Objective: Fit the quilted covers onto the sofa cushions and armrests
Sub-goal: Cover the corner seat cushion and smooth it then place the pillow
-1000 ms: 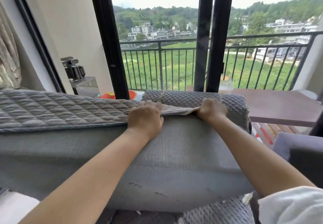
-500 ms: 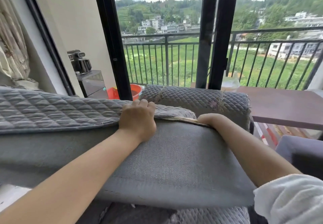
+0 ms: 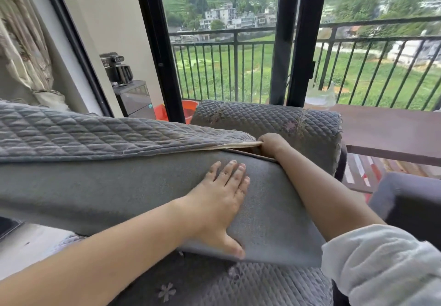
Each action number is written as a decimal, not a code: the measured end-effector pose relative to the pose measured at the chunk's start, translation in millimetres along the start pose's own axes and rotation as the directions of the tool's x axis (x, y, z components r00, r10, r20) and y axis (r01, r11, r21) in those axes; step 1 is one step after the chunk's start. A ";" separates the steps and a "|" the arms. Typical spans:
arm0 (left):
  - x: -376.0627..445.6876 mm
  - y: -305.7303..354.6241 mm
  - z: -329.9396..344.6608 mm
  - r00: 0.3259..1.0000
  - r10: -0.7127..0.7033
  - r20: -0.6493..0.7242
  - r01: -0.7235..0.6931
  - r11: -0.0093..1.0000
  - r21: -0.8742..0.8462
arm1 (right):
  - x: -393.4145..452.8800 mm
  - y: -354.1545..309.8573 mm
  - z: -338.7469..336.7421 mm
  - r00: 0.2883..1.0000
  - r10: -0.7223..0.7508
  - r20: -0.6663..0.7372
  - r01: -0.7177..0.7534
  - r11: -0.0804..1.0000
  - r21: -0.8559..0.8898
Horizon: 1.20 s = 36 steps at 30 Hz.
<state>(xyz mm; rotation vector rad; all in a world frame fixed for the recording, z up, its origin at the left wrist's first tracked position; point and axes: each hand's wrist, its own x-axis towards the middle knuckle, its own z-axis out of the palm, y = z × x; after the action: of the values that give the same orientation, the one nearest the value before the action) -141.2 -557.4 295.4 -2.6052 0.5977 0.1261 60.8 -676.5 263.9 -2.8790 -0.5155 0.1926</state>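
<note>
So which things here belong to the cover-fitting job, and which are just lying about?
In the job:
quilted cover
back cushion
covered armrest
left hand
right hand

Lying about:
orange bucket
brown table
curtain

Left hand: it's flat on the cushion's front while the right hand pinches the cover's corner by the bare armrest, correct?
Not quite: the armrest is not bare; the head view shows it already wrapped in a quilted cover. The rest holds: the left hand lies flat on the cushion, and the right hand pinches the cover's corner.
</note>
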 end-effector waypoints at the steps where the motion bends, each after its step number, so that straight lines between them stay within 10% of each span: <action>1: 0.8 3.1 -1.9 0.997 -0.005 0.078 0.005 1.000 0.004 | -0.2 1.0 -0.7 1.000 -0.005 -0.004 0.005 1.000 -0.001; 17: 22.7 -44.7 -8.9 0.996 -0.076 0.040 0.084 0.963 -0.256 | -48.0 35.1 -26.7 0.952 -0.248 -0.182 0.257 0.966 0.025; 36: -9.6 -136.8 -23.5 0.992 -0.082 0.096 0.115 0.899 -0.423 | -86.8 -0.5 -18.0 0.934 0.092 -0.346 0.066 0.906 0.418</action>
<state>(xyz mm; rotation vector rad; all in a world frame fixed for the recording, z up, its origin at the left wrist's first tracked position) -91.0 -455.2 375.2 -3.0322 0.4468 0.3601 -17.2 -710.2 289.4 -2.4090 -0.3322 -0.1992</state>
